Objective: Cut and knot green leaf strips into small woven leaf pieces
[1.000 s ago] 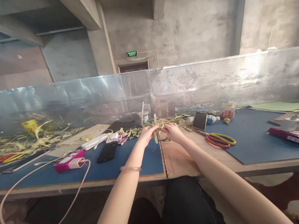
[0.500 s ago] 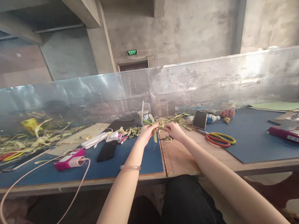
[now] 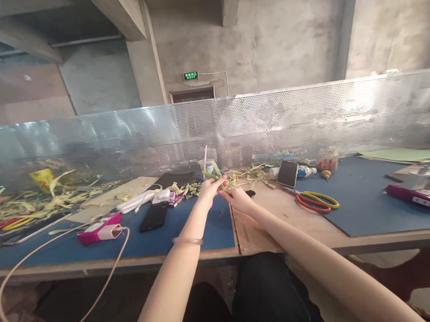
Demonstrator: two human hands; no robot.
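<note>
My left hand (image 3: 209, 189) is closed round a bundle of green leaf strips (image 3: 216, 172) held above the middle of the table. My right hand (image 3: 237, 198) sits just right of it and lower, fingers pinched against the same strips. A bracelet (image 3: 187, 240) circles my left wrist. Loose green strips (image 3: 250, 173) lie on the table just behind both hands.
A black phone (image 3: 153, 216), a pink device (image 3: 99, 232) with a cable, white items (image 3: 136, 202) and leaf scraps (image 3: 40, 201) lie to the left. To the right are a propped phone (image 3: 287, 173), red and yellow scissors (image 3: 316, 200) and a pink scale (image 3: 417, 196). A perforated metal screen (image 3: 306, 117) backs the table.
My right hand has drawn down and left, close against my left hand. The hanging strip below my left hand is no longer seen.
</note>
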